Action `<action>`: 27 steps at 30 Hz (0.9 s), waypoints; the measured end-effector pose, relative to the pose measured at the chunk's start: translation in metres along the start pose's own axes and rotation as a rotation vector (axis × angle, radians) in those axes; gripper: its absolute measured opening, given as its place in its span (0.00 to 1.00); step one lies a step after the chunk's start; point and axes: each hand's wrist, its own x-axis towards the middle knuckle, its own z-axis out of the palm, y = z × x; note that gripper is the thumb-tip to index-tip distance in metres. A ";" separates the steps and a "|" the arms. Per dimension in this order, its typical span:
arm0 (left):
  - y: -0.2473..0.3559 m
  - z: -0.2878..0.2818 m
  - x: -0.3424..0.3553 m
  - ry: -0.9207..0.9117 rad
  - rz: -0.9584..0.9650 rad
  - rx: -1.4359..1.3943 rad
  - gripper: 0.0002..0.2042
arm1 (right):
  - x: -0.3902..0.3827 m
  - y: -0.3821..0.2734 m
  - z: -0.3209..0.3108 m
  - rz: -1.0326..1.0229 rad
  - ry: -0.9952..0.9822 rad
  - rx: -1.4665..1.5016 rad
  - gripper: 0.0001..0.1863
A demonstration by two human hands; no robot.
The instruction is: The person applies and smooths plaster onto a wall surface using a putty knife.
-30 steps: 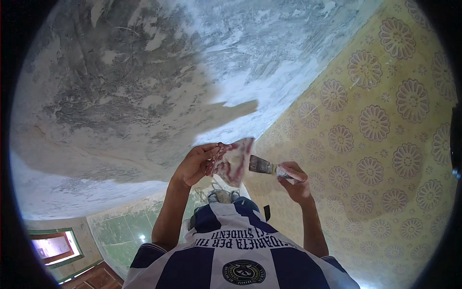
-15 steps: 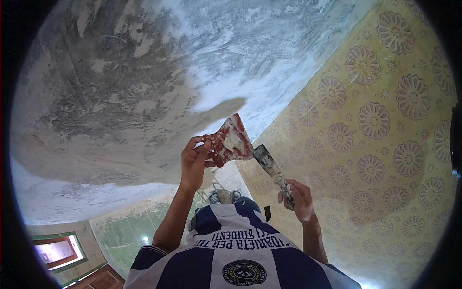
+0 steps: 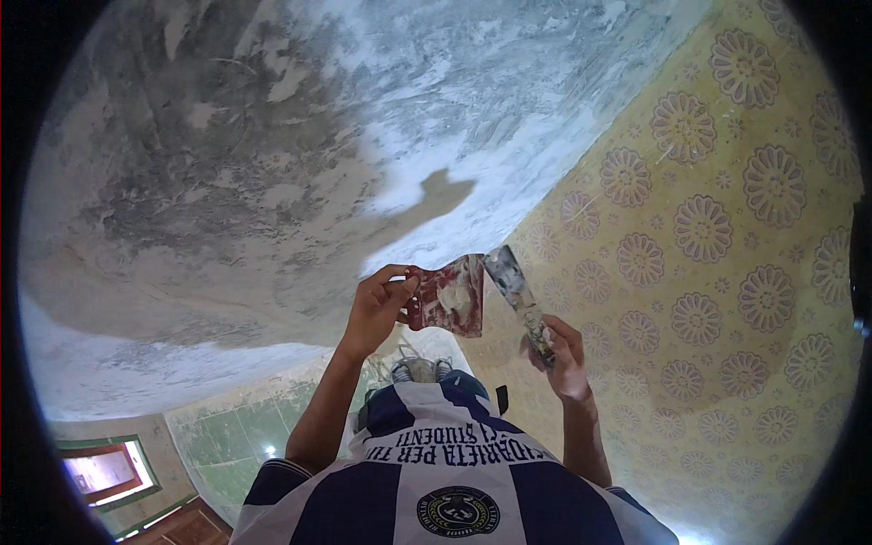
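My left hand [image 3: 380, 307] is closed on the holed edge of a red plastic spreader [image 3: 447, 295], thumb on its upper face. Whitish filler is smeared over the spreader, thickest towards its right half. My right hand [image 3: 563, 361] grips the lower end of a putty knife [image 3: 514, 292], whose grey, filler-caked blade points up and to the left. The blade's tip lies close beside the spreader's upper right corner; whether they touch I cannot tell. Part of the knife's handle is hidden in my fingers.
Ahead and to the left rises a wall [image 3: 254, 182] with patchy grey and white plaster. A yellow wall [image 3: 672, 300] with flower patterns meets it on the right. Lower left are green tiles [image 3: 236, 430], a framed window [image 3: 109, 472] and a brown door [image 3: 186, 527]. My shoes [image 3: 421, 371] show below.
The spreader has turned and come lower, its wide edge now facing right. The putty knife has shifted slightly up, its tip now near the spreader's upper corner. Both tools stay held.
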 end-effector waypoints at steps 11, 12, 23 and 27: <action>0.006 -0.029 0.009 -0.091 -0.161 -0.157 0.14 | 0.021 -0.005 -0.004 -0.435 -0.060 -0.540 0.25; 0.005 -0.030 0.009 -0.124 -0.182 -0.180 0.14 | 0.024 -0.003 -0.002 -0.441 -0.080 -0.498 0.25; 0.002 -0.039 0.006 -0.118 -0.195 -0.397 0.14 | 0.006 0.058 -0.026 -0.344 -0.034 -0.403 0.28; 0.002 -0.033 0.005 -0.019 -0.109 -0.358 0.14 | -0.002 0.052 -0.031 -0.233 0.065 -0.390 0.21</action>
